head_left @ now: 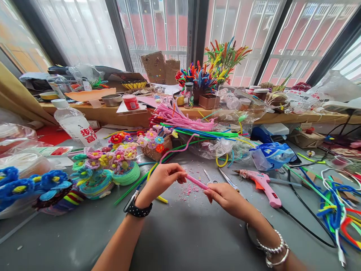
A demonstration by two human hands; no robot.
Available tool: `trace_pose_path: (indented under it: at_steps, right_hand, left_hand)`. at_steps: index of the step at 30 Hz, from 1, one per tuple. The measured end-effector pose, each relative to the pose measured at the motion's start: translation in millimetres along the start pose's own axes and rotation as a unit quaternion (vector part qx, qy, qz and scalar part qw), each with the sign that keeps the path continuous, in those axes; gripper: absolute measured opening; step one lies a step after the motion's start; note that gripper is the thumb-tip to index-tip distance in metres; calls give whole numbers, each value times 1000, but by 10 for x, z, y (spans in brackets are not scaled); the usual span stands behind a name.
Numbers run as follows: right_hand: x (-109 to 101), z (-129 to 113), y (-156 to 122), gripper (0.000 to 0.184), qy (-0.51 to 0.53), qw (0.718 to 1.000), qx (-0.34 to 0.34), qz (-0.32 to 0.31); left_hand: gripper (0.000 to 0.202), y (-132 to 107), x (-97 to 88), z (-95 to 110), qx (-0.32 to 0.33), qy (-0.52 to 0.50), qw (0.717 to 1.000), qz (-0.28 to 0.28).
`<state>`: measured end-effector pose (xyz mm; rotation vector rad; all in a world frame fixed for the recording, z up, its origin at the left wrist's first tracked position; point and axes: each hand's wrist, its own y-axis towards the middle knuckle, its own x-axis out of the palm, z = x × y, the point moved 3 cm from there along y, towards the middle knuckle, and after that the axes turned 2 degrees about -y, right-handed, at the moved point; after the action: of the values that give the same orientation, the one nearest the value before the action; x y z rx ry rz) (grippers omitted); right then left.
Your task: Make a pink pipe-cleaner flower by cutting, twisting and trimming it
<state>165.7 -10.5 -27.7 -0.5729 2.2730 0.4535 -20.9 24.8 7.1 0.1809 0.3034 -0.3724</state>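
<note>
Between my two hands stretches a short pink fuzzy pipe cleaner (197, 182). My left hand (171, 177), wearing a dark watch on its wrist, pinches the left end. The right end is pinched by my right hand (222, 195), with bracelets on that wrist. A wavy pink pipe cleaner (180, 149) runs from behind my left hand up toward the pink bundle; whether it joins the held piece is hidden. Pink fuzz scraps (189, 194) lie on the grey table beneath. Just behind my right hand are scissors (210, 177) and a second metal tool (227, 177), partly covered.
A pink glue gun (263, 184) lies to the right, its cord trailing. Pipe-cleaner flowers (124, 152) in small baskets and a water bottle (75, 126) stand left. A pink pipe-cleaner bundle (180, 116) lies at the back. Loose coloured pipe cleaners (332, 205) tangle far right.
</note>
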Motion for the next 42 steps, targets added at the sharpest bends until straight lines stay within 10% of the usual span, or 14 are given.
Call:
trace_pose_path:
  at_steps: [9, 15, 24, 33, 42]
  right_hand:
    - [6, 79, -20, 14, 63, 995, 61, 51]
    - [-116, 123, -45, 59, 180, 957, 81, 212]
    - [-107, 38, -71, 62, -13, 973, 16, 231]
    - [-62, 62, -83, 25, -199, 941, -57, 268]
    - [-133, 156, -67, 24, 151, 945, 116, 266]
  left_hand:
    - [20, 21, -41, -60, 9, 43, 999, -3]
    - [23, 11, -188, -99, -44, -19, 996, 70]
    - [23, 18, -173, -96, -59, -58, 990, 112]
    - [27, 28, -201, -126, -48, 21, 995, 84]
    - [29, 42, -209, -181, -45, 26, 995, 87]
